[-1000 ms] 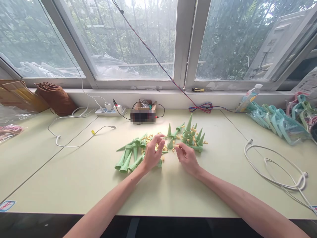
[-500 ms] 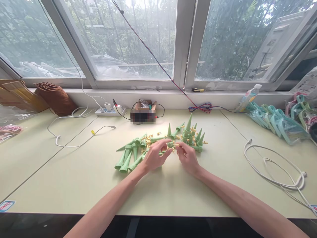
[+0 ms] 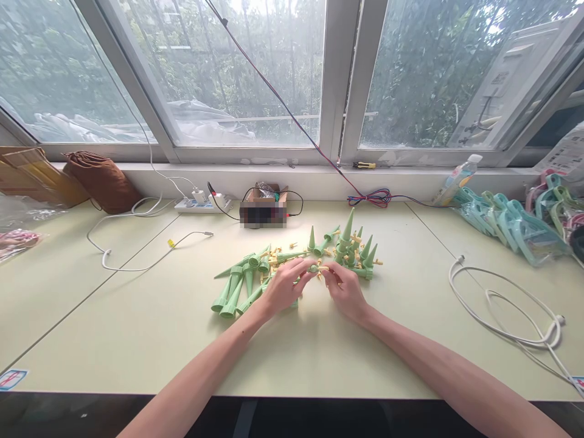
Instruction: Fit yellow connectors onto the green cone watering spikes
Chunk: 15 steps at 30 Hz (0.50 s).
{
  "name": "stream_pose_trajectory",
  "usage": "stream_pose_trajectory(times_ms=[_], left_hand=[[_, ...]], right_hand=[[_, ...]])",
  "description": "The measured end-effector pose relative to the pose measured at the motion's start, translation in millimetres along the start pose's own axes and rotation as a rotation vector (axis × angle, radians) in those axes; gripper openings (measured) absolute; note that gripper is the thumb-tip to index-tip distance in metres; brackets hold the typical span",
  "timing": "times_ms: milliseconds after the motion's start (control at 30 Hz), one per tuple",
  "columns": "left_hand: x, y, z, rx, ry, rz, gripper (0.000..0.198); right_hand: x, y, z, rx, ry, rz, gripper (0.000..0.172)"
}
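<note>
Pinching green spike (image 3: pixel 313 267) between closed fingertips of left hand (image 3: pixel 283 287), right hand (image 3: pixel 345 291).

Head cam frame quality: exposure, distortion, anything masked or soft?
Head view: sky blows out through the glass window panes at top centre; the pale green tabletop is evenly lit, shadows soft; the wide-angle lens bows the white window frames; the dark box by the sill is pixelated; left hand, right hand and the small green plastic piece they pinch are sharp but tiny.

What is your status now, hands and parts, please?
Left hand pinches small green cone. Right hand pinches cream peg at its side. Loose green spikes piled close on both sides.
</note>
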State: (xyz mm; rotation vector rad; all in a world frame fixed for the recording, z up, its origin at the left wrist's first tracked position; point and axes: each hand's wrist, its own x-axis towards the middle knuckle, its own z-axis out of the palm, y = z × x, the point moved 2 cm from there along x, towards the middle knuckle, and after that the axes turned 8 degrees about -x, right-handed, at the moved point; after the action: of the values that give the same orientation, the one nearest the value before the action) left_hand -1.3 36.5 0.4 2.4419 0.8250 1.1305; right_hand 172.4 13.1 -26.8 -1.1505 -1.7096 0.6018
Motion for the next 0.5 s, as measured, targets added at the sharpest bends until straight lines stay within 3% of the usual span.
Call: stream_pose_trajectory(times_ms=[500], left_hand=[[-1.6,-0.8,-0.9,0.019,0.006,0.074,0.026]], right_hand=[[-1.5,3.3,0.6,0.064,-0.053,0.087,0.035]])
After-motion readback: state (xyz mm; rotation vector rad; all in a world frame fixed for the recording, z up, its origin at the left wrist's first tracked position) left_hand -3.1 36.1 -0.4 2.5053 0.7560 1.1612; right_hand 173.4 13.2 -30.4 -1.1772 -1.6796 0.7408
